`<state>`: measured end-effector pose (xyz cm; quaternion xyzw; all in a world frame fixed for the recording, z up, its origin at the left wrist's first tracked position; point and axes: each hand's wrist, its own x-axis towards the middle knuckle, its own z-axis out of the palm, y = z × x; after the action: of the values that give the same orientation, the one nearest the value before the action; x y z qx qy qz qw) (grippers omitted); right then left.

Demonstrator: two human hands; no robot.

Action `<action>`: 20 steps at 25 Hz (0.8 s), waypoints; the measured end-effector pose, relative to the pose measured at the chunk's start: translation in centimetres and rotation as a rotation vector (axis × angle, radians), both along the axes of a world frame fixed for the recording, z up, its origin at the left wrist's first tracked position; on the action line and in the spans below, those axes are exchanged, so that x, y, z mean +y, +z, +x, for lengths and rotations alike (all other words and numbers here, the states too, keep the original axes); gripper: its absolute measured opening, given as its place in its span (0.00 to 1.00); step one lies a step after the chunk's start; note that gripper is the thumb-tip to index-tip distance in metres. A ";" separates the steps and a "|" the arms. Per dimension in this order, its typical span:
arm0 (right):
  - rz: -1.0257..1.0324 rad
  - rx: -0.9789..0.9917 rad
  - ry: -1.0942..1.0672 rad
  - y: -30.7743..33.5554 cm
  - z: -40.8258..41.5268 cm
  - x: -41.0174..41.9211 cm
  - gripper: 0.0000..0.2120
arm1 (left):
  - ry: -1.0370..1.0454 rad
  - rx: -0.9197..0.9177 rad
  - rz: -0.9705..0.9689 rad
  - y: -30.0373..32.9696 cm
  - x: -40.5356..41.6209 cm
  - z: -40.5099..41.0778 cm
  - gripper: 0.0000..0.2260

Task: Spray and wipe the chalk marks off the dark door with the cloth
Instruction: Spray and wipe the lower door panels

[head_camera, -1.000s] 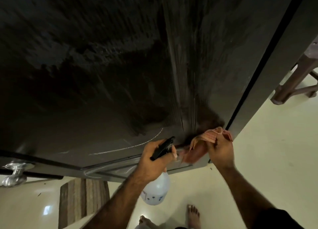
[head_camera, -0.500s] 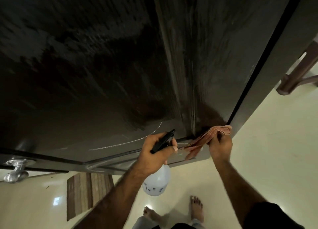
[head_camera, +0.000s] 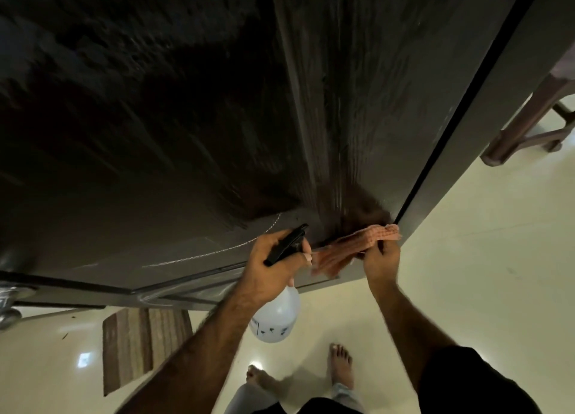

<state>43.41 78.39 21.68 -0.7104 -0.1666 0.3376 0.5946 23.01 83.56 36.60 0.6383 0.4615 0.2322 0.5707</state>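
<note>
Observed from the head camera, left to right. A metal door handle [head_camera: 7, 307] sits at the far left edge, low on the dark door [head_camera: 155, 118], which fills most of the view. A striped mat [head_camera: 141, 345] lies on the pale floor [head_camera: 466, 273] beneath the door's lower edge. A thin curved chalk mark [head_camera: 217, 251] runs across the lower door panel, ending just left of the left hand.

The left hand [head_camera: 273, 270] is closed around the black trigger head of a spray bottle [head_camera: 275, 317]; the white bottle body hangs below the fist, nozzle pointing toward the door. Just right of it, the right hand [head_camera: 381, 258] pinches an orange checked cloth [head_camera: 351, 251], fingers curled over it, the cloth held against the door's lower right corner near the door edge. The wood above the cloth looks darker and streaked.

Two bare feet [head_camera: 340, 364] stand on the floor below the hands. A dark wooden furniture leg [head_camera: 525, 127] stands at the far right, beyond the door edge.
</note>
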 end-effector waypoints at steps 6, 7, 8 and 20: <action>0.272 -0.038 -0.203 5.6 1.5 2.5 0.11 | 0.038 0.049 -0.014 -0.2 0.5 -1.1 0.07; 0.277 -0.082 -0.193 5.0 1.7 2.4 0.11 | 0.051 0.062 -0.018 -0.3 0.5 -1.1 0.09; 0.282 -0.023 -0.173 3.9 1.7 2.2 0.10 | 0.057 0.069 -0.019 -0.3 0.5 -1.0 0.09; 0.337 -0.439 0.036 9.6 -2.2 1.6 0.20 | 0.111 0.061 0.014 1.4 0.0 -2.9 0.04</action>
<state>41.17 80.02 31.28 -0.6545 -0.3580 0.1539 0.6479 20.14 83.52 38.01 0.6225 0.5115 0.2472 0.5383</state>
